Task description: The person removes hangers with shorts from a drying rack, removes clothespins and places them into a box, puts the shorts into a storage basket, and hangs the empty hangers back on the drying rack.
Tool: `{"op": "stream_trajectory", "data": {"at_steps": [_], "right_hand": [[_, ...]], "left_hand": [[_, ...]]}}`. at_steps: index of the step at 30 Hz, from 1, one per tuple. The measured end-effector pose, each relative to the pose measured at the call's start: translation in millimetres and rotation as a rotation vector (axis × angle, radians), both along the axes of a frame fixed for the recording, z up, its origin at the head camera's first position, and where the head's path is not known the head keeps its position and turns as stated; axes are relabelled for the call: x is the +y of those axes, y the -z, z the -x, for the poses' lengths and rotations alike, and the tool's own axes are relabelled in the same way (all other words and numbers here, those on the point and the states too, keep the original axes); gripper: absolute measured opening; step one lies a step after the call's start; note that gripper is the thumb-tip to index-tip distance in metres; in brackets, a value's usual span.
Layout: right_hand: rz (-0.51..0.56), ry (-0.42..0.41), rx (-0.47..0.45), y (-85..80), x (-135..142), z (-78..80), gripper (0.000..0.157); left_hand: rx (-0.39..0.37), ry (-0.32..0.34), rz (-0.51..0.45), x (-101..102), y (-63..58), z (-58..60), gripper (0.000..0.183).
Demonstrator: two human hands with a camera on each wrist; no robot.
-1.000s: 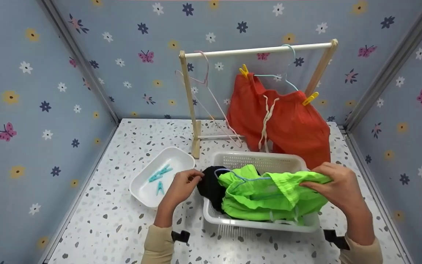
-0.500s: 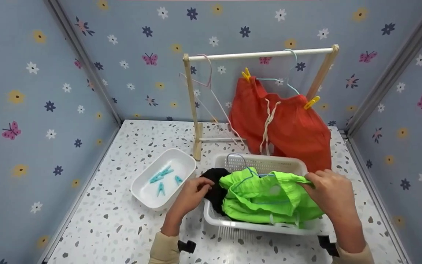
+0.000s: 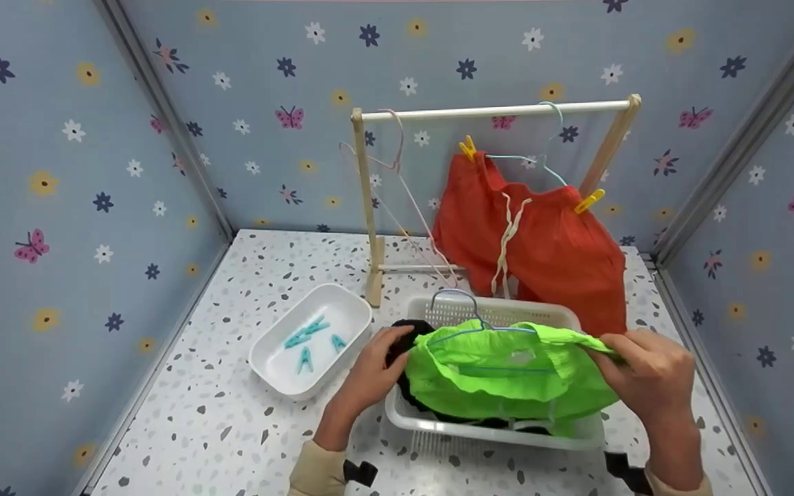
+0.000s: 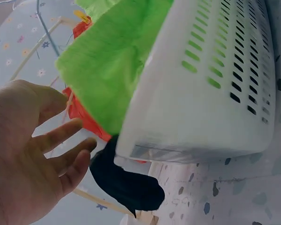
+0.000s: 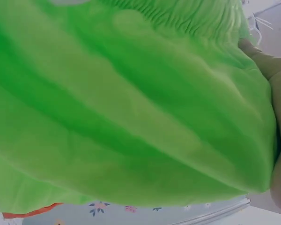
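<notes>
Lime-green shorts (image 3: 507, 386) with a gathered waistband lie over the white basket, a blue hanger (image 3: 453, 290) set inside the waist opening with its hook up. My right hand (image 3: 653, 368) pinches the right end of the waistband, pulling it taut. At the other end my left hand (image 3: 375, 368) is beside the waistband and over a black cloth (image 3: 412, 329). In the left wrist view this hand (image 4: 33, 154) has its fingers spread and relaxed, apart from the green fabric (image 4: 103, 65). Green cloth (image 5: 131, 117) fills most of the right wrist view.
The white perforated basket (image 3: 480, 435) stands in front of a small rack (image 3: 438, 114). Red shorts (image 3: 555, 255) hang there by yellow clothespins (image 3: 590, 200), beside a bare pink hanger (image 3: 418, 207). At left sits a white tray (image 3: 273, 368) with several teal clothespins (image 3: 305, 359).
The blue hanger has turned from lying over the shorts to standing hook-up within the waist. My left hand has moved right toward the waistband, while my right hand keeps its pinch.
</notes>
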State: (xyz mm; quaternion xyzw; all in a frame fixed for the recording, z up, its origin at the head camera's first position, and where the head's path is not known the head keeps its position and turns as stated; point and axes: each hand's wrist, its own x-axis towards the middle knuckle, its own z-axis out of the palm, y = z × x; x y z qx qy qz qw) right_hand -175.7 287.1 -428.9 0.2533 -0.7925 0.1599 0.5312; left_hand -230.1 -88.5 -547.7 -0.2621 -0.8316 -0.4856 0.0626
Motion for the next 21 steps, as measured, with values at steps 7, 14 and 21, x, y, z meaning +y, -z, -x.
{"op": "stream_trajectory", "data": {"at_steps": [7, 14, 21], "right_hand": [[0.292, -0.044, 0.035, 3.6, -1.8, 0.1, 0.02], [0.457, -0.019, -0.037, 13.8, -4.4, 2.5, 0.016], [0.545, -0.009, -0.061, 17.7, -5.3, 5.6, 0.016]], "left_hand": [[0.081, -0.013, -0.079, 4.0, -15.8, 2.2, 0.03], [0.287, -0.083, -0.24, 3.0, -36.9, 8.6, 0.025], [0.378, -0.122, -0.185, 0.3, -53.2, 11.2, 0.029]]}}
